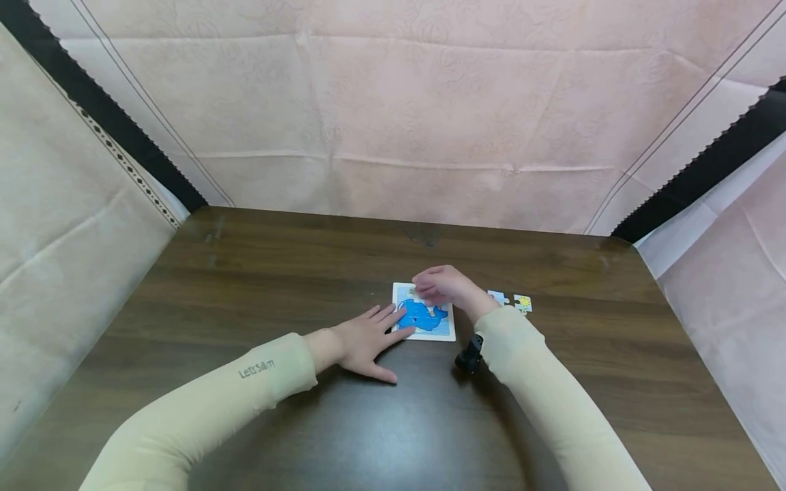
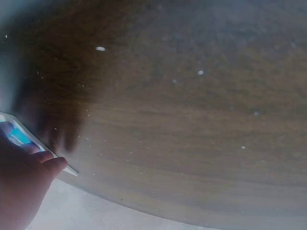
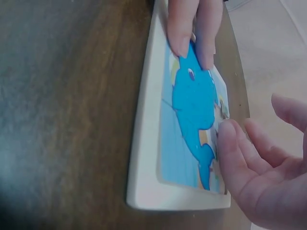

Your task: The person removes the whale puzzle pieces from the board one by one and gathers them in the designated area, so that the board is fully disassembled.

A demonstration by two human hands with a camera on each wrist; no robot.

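Left hand [image 1: 361,343] is lying flat on the dark wooden table [image 1: 245,273] at about eight o'clock of the puzzle board [image 1: 443,333], fingers straight and spread, their tips pressing on the board's left edge and on the blue whale picture [image 1: 422,316]. Moving rightward, the right hand [image 1: 443,286] is arching over the board's far edge at about twelve o'clock, fingers curled down; whether they are pinching a piece cannot be told, though the right wrist view shows a fingertip [image 3: 225,139] touching the picture's edge. Farther right, at about three o'clock, two loose pieces [image 1: 498,297] [image 1: 523,303] are lying on the table, apart from the board. To seat a piece well, it seems wise to be keeping the left fingertips steady so the board is not sliding, while pressing evenly and straight down with the right.
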